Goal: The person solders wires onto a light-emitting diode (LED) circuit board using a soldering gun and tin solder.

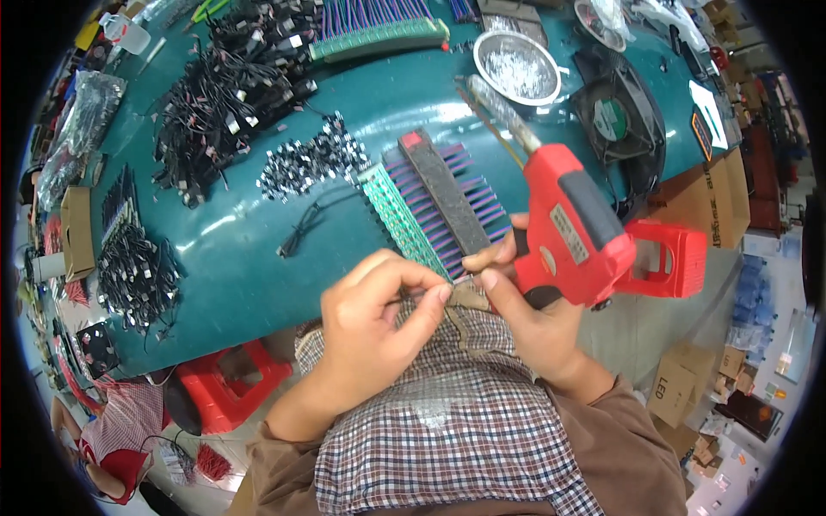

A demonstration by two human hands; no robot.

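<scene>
My left hand (366,318) is closed in a pinch at the near end of a green circuit board panel (398,215); whatever lies between its fingertips is too small to name. Curled round the handle of a red soldering gun (559,206) is my right hand (551,335), its thumb and forefinger meeting close to the left fingertips. The gun's metal tip points up and away over the table. Rows of purple and blue wires (469,185) run from the panel under a long dark bar (443,193). One black cable (301,232) lies left of the panel.
Small metal connectors (314,159) lie heaped beyond the cable, with black cable bundles (228,103) behind. A white-rimmed dish (477,62) and a black fan (613,120) stand at the far right. Red stools (232,387) flank me. Another person (120,430) is at lower left.
</scene>
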